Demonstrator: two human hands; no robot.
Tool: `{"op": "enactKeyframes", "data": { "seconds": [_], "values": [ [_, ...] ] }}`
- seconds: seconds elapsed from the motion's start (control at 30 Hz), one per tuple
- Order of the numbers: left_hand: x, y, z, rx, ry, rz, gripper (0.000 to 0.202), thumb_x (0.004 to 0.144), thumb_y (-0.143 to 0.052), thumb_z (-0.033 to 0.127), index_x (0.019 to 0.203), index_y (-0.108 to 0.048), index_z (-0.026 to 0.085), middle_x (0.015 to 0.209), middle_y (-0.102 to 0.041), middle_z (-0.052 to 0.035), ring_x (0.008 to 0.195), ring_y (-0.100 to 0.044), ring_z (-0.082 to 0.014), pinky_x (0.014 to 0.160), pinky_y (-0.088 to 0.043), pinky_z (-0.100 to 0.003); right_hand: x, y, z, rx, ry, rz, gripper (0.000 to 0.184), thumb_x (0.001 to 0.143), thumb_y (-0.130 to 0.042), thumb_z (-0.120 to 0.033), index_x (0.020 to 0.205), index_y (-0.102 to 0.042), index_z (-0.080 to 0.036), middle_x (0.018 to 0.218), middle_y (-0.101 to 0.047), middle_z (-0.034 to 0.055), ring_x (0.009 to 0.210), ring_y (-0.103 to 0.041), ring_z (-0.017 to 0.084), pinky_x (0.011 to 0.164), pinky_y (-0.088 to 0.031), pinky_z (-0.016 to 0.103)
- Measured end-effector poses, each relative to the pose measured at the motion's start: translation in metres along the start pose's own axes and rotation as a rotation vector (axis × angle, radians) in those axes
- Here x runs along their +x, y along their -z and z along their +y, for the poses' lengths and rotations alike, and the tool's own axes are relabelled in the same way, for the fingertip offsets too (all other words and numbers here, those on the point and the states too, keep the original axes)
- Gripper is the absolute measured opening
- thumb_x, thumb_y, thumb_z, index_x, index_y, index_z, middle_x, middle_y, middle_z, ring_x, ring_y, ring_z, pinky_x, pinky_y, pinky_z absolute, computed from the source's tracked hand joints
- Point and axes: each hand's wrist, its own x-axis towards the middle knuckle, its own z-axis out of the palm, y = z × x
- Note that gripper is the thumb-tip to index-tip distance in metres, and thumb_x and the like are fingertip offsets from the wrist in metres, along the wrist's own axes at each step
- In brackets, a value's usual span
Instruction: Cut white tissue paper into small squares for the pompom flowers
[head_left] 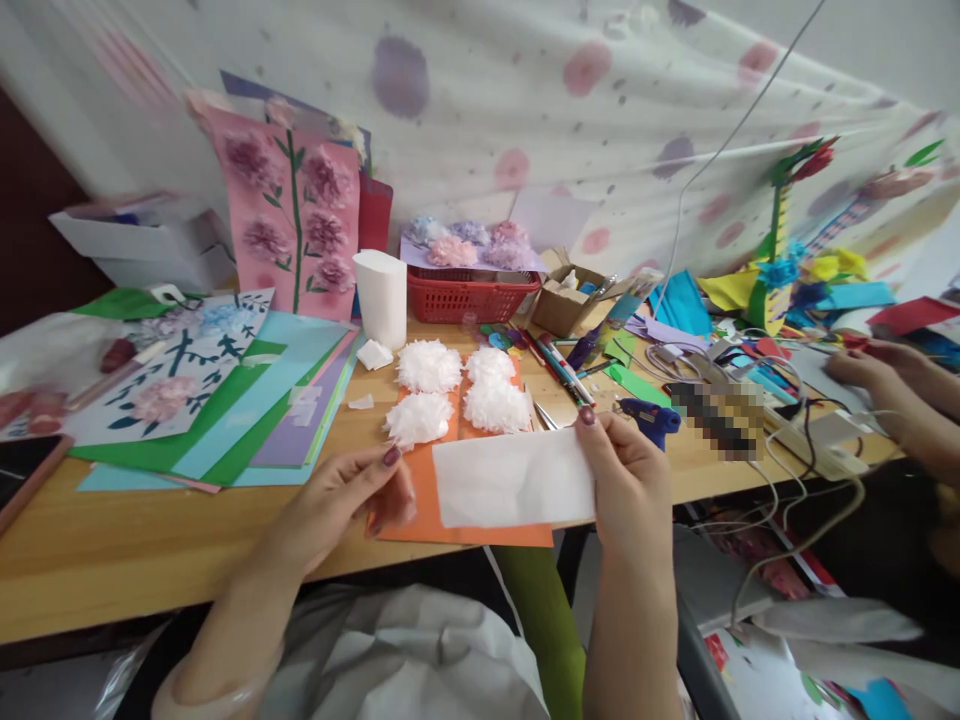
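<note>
My right hand [628,478] pinches the right end of a white tissue strip [514,480], held flat above an orange paper sheet [420,485] at the table's front edge. My left hand [352,500] is closed just left of the strip, fingers curled near its left end; whether it grips the strip is unclear. Several fluffy white tissue flowers [429,366] lie on the orange sheet behind the strip.
A white paper roll [382,296], a red basket [469,295] with pastel flowers, a pink flower card [289,215], stacked coloured sheets [247,400], pens, a blue glue gun [651,418] and cables. Another person's hands [877,375] rest at the right.
</note>
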Motion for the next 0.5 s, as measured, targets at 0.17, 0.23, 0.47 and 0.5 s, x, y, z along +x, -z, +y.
{"op": "enactKeyframes", "data": {
  "seconds": [0.17, 0.23, 0.47, 0.5],
  "values": [
    [0.003, -0.042, -0.022, -0.355, 0.013, 0.219, 0.06, 0.063, -0.089, 0.053, 0.102, -0.056, 0.021, 0.106, -0.074, -0.0083, 0.089, -0.073, -0.0208, 0.081, -0.058, -0.034, 0.003, -0.015, 0.009, 0.294, -0.076, 0.132, 0.042, 0.072, -0.082, -0.052, 0.063, -0.056, -0.019, 0.052, -0.045, -0.0063, 0.043, -0.035, 0.008, 0.04, -0.026, 0.022],
    [-0.001, -0.057, -0.033, -0.397, 0.047, 0.268, 0.069, 0.058, -0.094, 0.047, 0.107, -0.054, 0.021, 0.104, -0.072, -0.0079, 0.092, -0.073, -0.0223, 0.083, -0.057, -0.036, 0.003, -0.02, 0.01, 0.321, -0.073, 0.148, 0.045, 0.07, -0.082, -0.054, 0.061, -0.054, -0.02, 0.05, -0.045, -0.0068, 0.041, -0.035, 0.008, 0.039, -0.027, 0.023],
    [-0.013, -0.1, -0.038, -0.609, 0.123, 0.046, 0.05, 0.066, -0.091, 0.04, 0.104, -0.067, 0.018, 0.124, -0.071, -0.016, 0.12, -0.065, -0.0323, 0.107, -0.047, -0.046, 0.0, -0.032, 0.01, 0.373, -0.012, 0.2, 0.043, 0.073, -0.078, -0.054, 0.062, -0.053, -0.02, 0.054, -0.051, -0.0048, 0.048, -0.042, 0.01, 0.044, -0.035, 0.023],
    [-0.01, -0.104, -0.036, -0.607, 0.052, 0.034, 0.047, 0.07, -0.088, 0.042, 0.106, -0.068, 0.018, 0.124, -0.071, -0.015, 0.124, -0.063, -0.0315, 0.11, -0.044, -0.045, -0.001, -0.033, 0.013, 0.362, -0.015, 0.21, 0.043, 0.073, -0.077, -0.055, 0.063, -0.054, -0.02, 0.055, -0.052, -0.0042, 0.049, -0.043, 0.011, 0.044, -0.035, 0.023]
  ]
}}
